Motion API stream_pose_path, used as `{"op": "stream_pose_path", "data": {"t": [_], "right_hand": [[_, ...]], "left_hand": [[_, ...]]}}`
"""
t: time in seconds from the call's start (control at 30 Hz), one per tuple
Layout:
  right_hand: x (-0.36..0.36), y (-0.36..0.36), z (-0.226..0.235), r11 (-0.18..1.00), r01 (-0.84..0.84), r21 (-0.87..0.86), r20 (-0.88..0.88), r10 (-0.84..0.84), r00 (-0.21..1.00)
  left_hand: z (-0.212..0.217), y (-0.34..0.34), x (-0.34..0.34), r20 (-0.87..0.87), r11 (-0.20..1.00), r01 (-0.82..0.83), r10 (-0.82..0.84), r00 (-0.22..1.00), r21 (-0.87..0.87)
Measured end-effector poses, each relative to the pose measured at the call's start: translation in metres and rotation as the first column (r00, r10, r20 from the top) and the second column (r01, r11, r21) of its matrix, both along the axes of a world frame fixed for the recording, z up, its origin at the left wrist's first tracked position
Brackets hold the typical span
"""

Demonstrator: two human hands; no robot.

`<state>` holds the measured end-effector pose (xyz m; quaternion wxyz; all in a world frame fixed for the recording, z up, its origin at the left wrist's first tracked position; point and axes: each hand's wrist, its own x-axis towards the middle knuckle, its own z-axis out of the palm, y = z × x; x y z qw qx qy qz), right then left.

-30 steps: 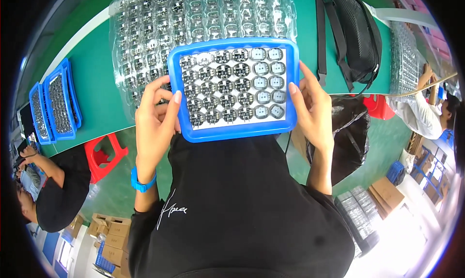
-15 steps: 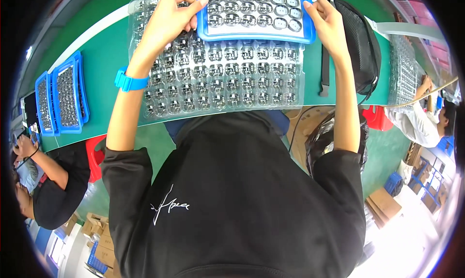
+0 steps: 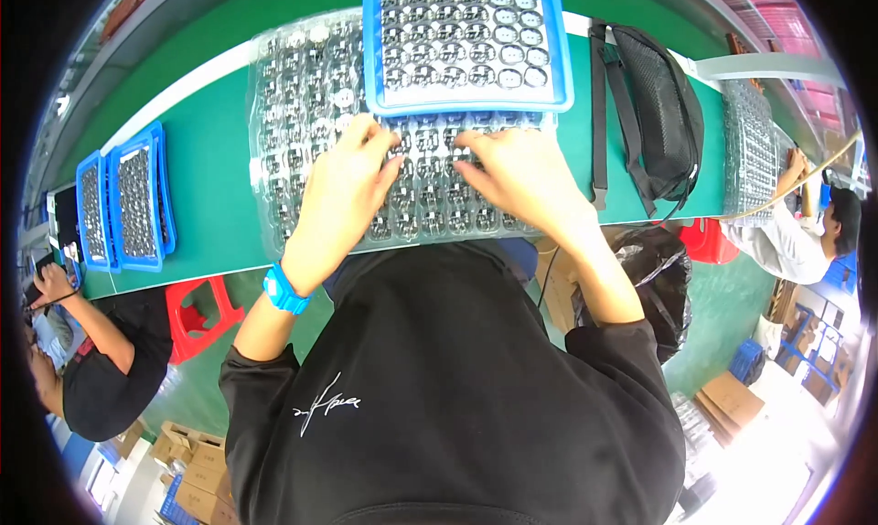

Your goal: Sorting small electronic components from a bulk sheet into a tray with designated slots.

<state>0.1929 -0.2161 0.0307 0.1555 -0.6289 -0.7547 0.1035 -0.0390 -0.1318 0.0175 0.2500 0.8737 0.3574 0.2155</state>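
Observation:
My left hand (image 3: 349, 179) is low over a clear plastic blister tray (image 3: 265, 173) filled with small round black-and-silver electronic parts. Its thumb and index finger are apart, their tips beside one of the parts. Across from it, my right hand (image 3: 523, 176) reaches into the same rows, thumb and index likewise spread; its other fingers curl partly out of sight. Just beyond both hands, a blue-rimmed tray (image 3: 373, 68) lies on the blister tray's far portion. In it are rows of similar round parts, with paler-faced ones in the right columns. Neither hand touches the blue-rimmed tray.
A black mesh bag (image 3: 660, 113) with straps lies at the right of the green table (image 3: 215, 196). Blue trays of small parts (image 3: 137, 196) stand at the left. More blister trays (image 3: 752, 150) are at far right, near a co-worker. Another person sits at left.
Both hands have let go of the blue-rimmed tray and come back toward me, down to the blister tray's parts. The blue-rimmed tray now rests slightly left of and nearer than before.

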Motion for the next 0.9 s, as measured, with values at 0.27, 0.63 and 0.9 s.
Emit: {"op": "stream_pose_path", "data": {"t": [0.27,0.63,0.9], "right_hand": [[0.026,0.011,0.015,0.995,-0.068,0.071,-0.164,0.079,0.983],[0.164,0.137,0.026,0.953,-0.168,0.253,-0.172,0.215,0.961],[0.17,0.154,0.024,0.963,-0.228,0.141,-0.128,0.246,0.961]], "left_hand": [[0.032,-0.002,0.003,-0.007,0.996,0.089,-0.089,0.996,0.009],[0.031,0.135,0.129,0.25,0.95,0.225,-0.276,0.928,0.215],[0.017,0.145,0.149,0.147,0.97,0.169,-0.195,0.97,0.175]]}}
